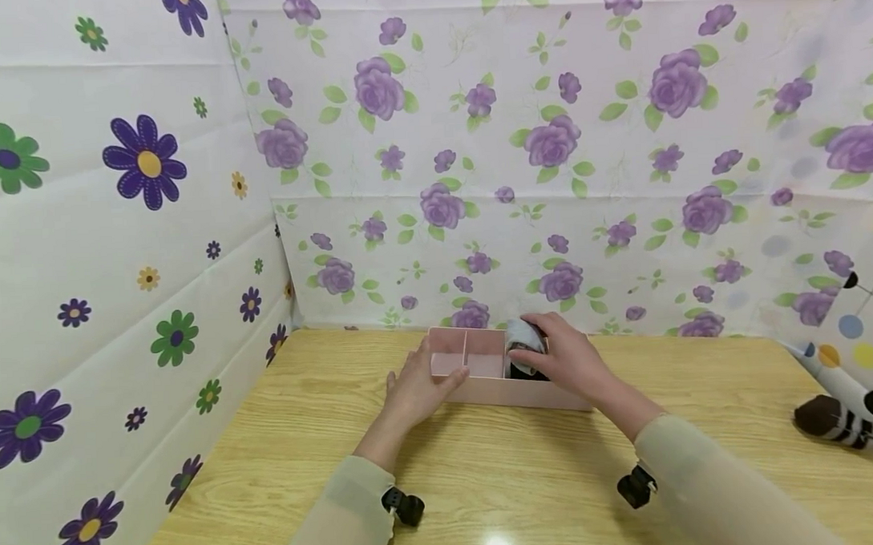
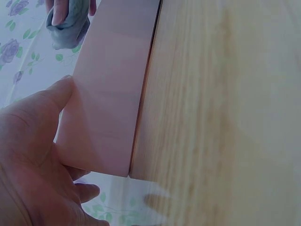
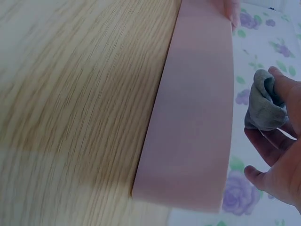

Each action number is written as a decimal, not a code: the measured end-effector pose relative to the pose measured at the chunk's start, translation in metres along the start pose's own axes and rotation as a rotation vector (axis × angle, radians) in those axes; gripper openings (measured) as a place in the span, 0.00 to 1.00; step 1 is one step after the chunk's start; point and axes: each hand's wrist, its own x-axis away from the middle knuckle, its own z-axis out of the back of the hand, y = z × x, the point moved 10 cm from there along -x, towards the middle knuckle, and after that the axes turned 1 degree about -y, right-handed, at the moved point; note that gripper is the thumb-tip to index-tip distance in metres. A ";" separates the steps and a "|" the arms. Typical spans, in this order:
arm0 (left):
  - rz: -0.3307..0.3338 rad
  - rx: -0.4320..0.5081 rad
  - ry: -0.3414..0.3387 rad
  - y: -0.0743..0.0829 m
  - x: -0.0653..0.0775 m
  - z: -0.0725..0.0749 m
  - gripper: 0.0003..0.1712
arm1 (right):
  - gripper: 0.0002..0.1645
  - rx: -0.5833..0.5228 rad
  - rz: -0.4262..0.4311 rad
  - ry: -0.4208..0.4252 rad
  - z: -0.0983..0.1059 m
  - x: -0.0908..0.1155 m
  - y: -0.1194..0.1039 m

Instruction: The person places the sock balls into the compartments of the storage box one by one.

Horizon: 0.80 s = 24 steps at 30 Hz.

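Note:
A pink box (image 1: pixel 513 392) with upright dividers stands near the back of the table. My left hand (image 1: pixel 420 385) grips its left end, the thumb at the front rim and the other fingers around the end wall. My right hand (image 1: pixel 565 355) pinches a bundled grey sock (image 3: pixel 265 101) between thumb and fingers, over the box's right part. Beneath the sock something black (image 1: pixel 519 372) shows inside that compartment, partly hidden by the hand. The left and middle compartments show bare pink floors.
On the table's right side lies a brown sock-like bundle with black and white stripes (image 1: pixel 831 421). Flowered sheets (image 1: pixel 504 142) hang behind the wooden table (image 1: pixel 487 479) and along its left. A dotted white cloth (image 1: pixel 864 322) borders the right.

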 end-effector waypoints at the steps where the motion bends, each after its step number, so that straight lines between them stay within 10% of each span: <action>1: -0.002 -0.001 0.001 0.000 0.000 0.000 0.63 | 0.45 -0.001 0.001 0.000 -0.002 -0.001 -0.001; 24: -0.010 -0.007 -0.010 0.000 0.000 0.000 0.62 | 0.48 -0.109 0.002 -0.027 -0.048 -0.025 -0.008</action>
